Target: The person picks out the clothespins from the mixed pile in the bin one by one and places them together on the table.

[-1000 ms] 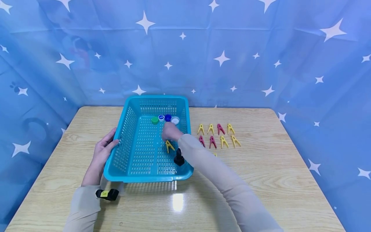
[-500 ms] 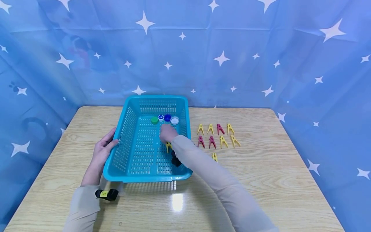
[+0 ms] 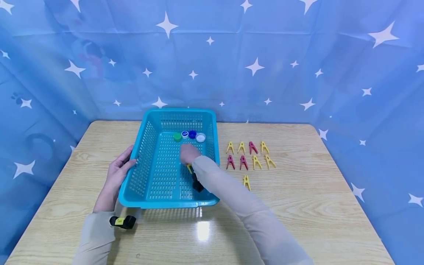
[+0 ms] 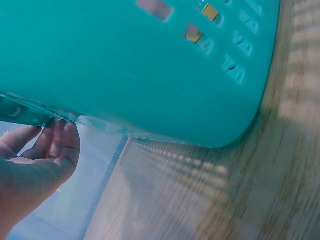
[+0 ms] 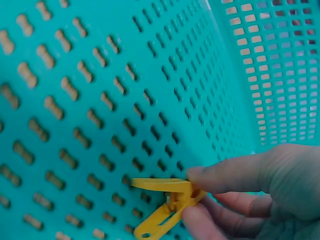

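Note:
My left hand [image 3: 117, 169] grips the left rim of a turquoise plastic basket [image 3: 165, 204]. In the left wrist view, the fingers of this hand [image 4: 47, 152] meet the basket's edge. Inside the basket, my right hand [image 3: 188, 153] is low over the perforated floor. The right wrist view has its thumb and fingers pinching the narrow end of a yellow clothespin [image 5: 172, 197], whose two legs spread away from the hand. In the head view only a bit of this clothespin [image 3: 189, 168] shows below the hand. Bottle caps, among them a green one [image 3: 177, 137], sit beyond the hand.
The caps also include a blue one [image 3: 192, 134] and a white one [image 3: 200, 137]. Right of the basket, yellow and dark red clothespins [image 3: 243, 162] lie in rows on the wooden table [image 3: 314, 206]. A lone yellow clothespin [image 3: 246, 182] lies nearer. Behind hangs a starry blue curtain [image 3: 212, 62].
My right hand has shifted slightly left and nearer inside the basket, and the yellow clothespin there has become mostly covered. The left hand keeps its place on the rim.

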Tool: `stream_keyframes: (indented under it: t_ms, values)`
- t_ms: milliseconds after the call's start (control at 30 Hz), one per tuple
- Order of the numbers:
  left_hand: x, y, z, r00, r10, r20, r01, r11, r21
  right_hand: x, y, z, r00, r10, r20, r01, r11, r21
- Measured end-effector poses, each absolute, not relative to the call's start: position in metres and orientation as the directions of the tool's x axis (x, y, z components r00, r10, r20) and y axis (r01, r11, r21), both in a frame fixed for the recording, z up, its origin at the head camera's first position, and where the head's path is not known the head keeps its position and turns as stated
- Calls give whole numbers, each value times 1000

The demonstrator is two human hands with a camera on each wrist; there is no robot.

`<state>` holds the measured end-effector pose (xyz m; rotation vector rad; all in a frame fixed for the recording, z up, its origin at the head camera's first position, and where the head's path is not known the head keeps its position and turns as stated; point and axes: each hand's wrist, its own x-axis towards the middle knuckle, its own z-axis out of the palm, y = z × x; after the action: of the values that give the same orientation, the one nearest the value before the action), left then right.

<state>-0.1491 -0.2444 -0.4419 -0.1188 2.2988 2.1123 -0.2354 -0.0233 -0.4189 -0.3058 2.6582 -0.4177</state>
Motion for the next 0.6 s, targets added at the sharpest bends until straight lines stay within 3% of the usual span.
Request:
stream_keyframes:
  t_ms: [600]
  values:
    - [-150, -244, -441, -995, -61, -79, -81, 36, 996, -261, -61, -442, -895, -385, -226, -231, 833, -503]
